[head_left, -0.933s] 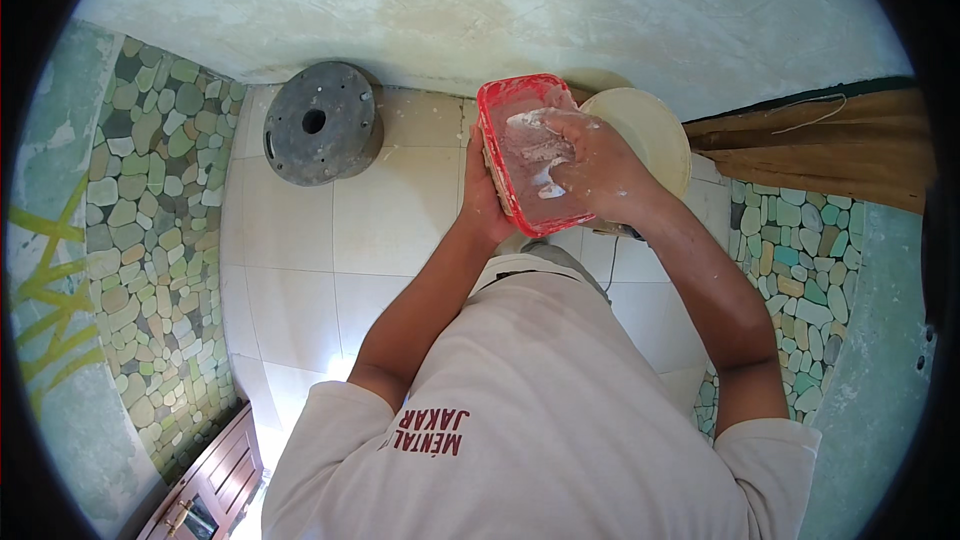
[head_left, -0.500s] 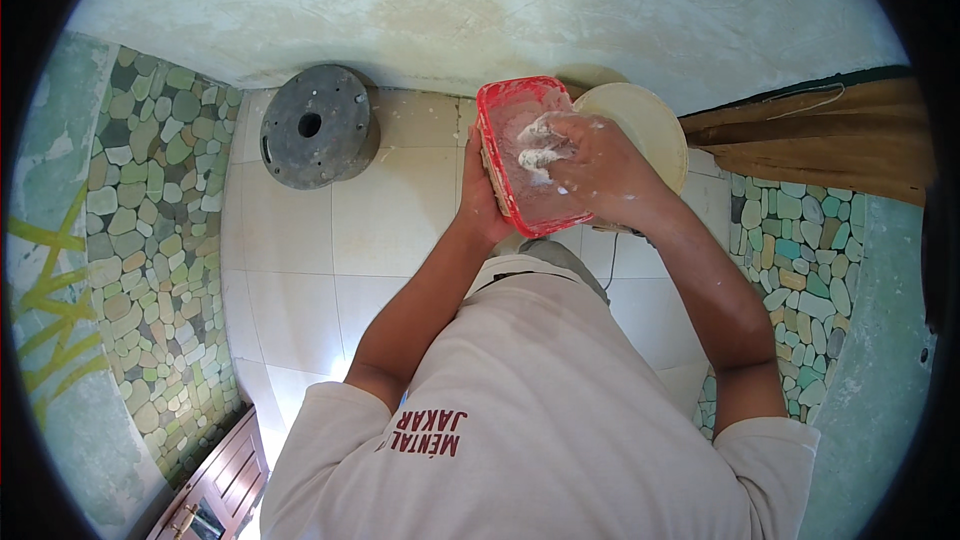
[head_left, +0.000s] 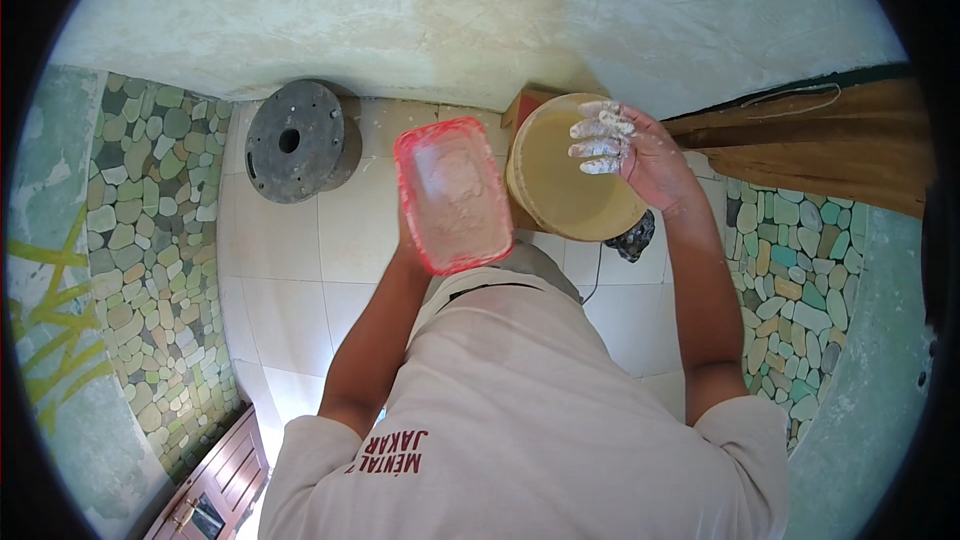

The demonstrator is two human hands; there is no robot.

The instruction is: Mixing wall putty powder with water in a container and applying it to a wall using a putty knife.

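"State the position of the tub."
"The red-rimmed tub (head_left: pixel 462 265) is in front of the person's body, left of the bucket (head_left: pixel 514 172) and apart from it, its opening facing the camera."

"Contents?"
"A pale pinkish-grey material, uneven and lumpy on its surface, spread over the base. Rim smeared with pale residue."

"The left hand?"
"The left hand (head_left: pixel 405 232) grips the tub at its left side; most of the fingers are hidden behind it."

"And the right?"
"The right hand (head_left: pixel 648 160) is open and empty, fingers extended over the right part of the bucket's mouth, coated white. Contact with the rim: cannot tell."

"Bucket?"
"Round, pale yellow. The interior appears yellowish and cloudy; depth of fill cannot be determined. A cardboard box (head_left: pixel 523 108) shows beside and beneath it."

"Other items?"
"A dark grey drum (head_left: pixel 268 145), centre hole visible, near the wall (head_left: pixel 330 20), on floor tiles (head_left: pixel 365 205)."
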